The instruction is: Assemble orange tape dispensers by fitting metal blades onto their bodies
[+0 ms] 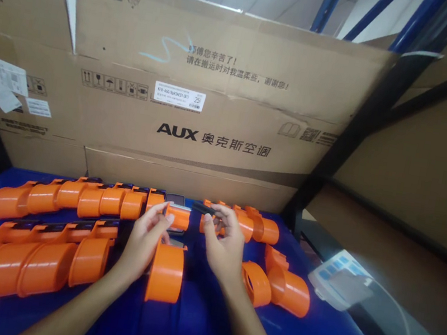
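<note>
My left hand (149,235) is closed on an orange plastic part (177,218) with a pale strip along its top edge. Just below it is an orange cylindrical cup (166,274); whether the two are one piece is hidden by the fingers. My right hand (224,244) pinches a small black piece (203,208), its tip pointing left towards the orange part, with a narrow gap between them. Behind the hands, a dark flat device (176,199) lies partly covered.
Rows of orange cups with dark-topped brackets (51,265) line the left of the blue surface (197,333). More orange cups (289,291) stand at right. A white box with a cable (339,279) sits at the right edge. Cardboard (205,176) and a black post (357,126) bound the back.
</note>
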Demonstrator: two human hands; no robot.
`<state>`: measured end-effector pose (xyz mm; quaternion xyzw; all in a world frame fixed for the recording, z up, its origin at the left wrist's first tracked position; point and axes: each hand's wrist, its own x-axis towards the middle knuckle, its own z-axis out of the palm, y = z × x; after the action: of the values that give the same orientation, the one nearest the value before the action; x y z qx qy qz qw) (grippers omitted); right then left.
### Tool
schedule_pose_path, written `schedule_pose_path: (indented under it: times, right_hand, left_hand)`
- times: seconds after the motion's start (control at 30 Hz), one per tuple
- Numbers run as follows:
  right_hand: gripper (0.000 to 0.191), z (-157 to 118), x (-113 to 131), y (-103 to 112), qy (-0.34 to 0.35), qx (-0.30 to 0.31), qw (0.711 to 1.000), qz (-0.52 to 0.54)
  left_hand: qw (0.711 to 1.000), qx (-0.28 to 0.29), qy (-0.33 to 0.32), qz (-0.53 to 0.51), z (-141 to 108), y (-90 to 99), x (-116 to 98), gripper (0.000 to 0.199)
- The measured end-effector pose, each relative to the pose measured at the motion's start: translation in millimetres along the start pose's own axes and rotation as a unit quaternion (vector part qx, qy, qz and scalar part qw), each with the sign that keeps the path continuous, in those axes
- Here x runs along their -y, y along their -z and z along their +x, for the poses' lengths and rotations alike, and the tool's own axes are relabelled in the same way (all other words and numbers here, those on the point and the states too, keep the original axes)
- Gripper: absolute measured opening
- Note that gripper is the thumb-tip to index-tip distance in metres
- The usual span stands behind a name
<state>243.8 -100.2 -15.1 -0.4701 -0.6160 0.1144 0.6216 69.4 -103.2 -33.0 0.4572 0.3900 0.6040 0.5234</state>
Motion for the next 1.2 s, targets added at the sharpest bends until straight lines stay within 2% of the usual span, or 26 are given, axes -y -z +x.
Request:
schedule_pose_path:
  times: [0.1, 0.2, 0.47, 0.77, 0.9, 0.97, 1.03, 1.1, 1.2]
  right_hand:
    - [0.024, -0.6, 4.3, -0.7, 0.023, 0.029, 0.999, 0.038]
    - [0.024, -2.0, 5.3, -2.0, 0.046, 0.074, 0.996, 0.029]
    - [0.019, -2.3, 2.8, -3.8, 0.057, 0.107, 0.992, 0.022]
    - [0.024, -0.9, 3.7, -3.0, 0.035, 0.147, 0.988, 0.029]
    - [0.034, 1.2, -5.2, -1.5, -0.023, 0.101, 0.995, 0.005]
    - [0.031, 1.4, -10.6, 0.8, -0.043, 0.103, 0.992, -0.065]
    - [0.023, -0.1, -13.9, 4.0, -0.052, 0.155, 0.969, -0.184]
    - [0.018, -3.3, -14.0, 7.2, -0.059, 0.217, 0.926, -0.302]
    - [0.017, -8.5, -10.4, 10.8, -0.051, 0.264, 0.878, -0.396]
  left_hand:
    - [1.000, 0.010, -0.006, 0.010, 2.1, 0.9, 5.5, 0.066]
    - [1.000, 0.012, -0.008, 0.012, 3.5, 1.3, 7.5, 0.065]
    - [0.999, 0.040, -0.015, 0.000, 1.3, -0.2, 4.7, 0.061]
    - [0.999, 0.045, -0.003, -0.017, 1.7, -1.0, 2.8, 0.054]
    - [0.999, 0.028, 0.013, -0.030, 4.3, 1.3, 4.4, 0.055]
    - [0.999, 0.024, 0.017, -0.025, 6.1, 3.0, 5.1, 0.054]
    - [0.999, 0.026, 0.018, -0.020, 7.6, 4.4, 5.8, 0.054]
    - [0.999, 0.025, 0.020, -0.020, 8.4, 5.0, 6.5, 0.055]
    - [0.999, 0.018, 0.022, -0.021, 8.3, 4.6, 7.4, 0.058]
